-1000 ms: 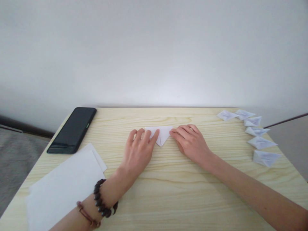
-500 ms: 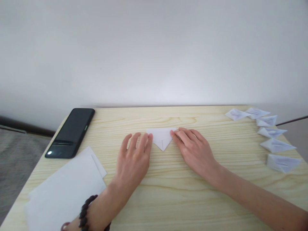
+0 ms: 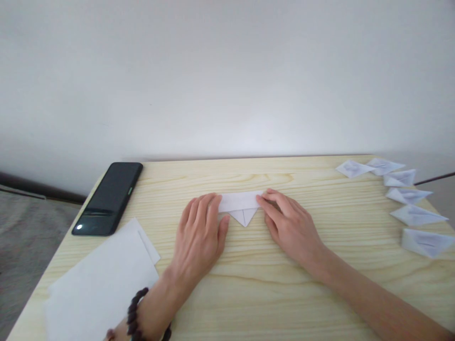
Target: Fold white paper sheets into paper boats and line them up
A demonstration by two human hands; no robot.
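A small folded white paper (image 3: 237, 201) lies mid-table, with a straight flap across its top and a creased triangular point toward me. My left hand (image 3: 199, 232) has its fingers curled at the paper's left end, the index fingertip on the flap and the thumb just below. At the opposite end, my right hand (image 3: 291, 227) grips the flap's right corner between thumb and fingers. The undersides of the fingers are hidden.
White paper sheets (image 3: 103, 279) are stacked at the left, partly beneath my left forearm. Beyond them a black phone (image 3: 108, 199) rests near the table's left edge. Several folded paper boats (image 3: 414, 215) line the right side. A white wall (image 3: 227, 80) rises behind the wooden table (image 3: 249, 293).
The paper's upper layer has been folded down toward me as a straight band, covering more of the triangular part. My left thumb has moved off the paper; the view has shifted slightly.
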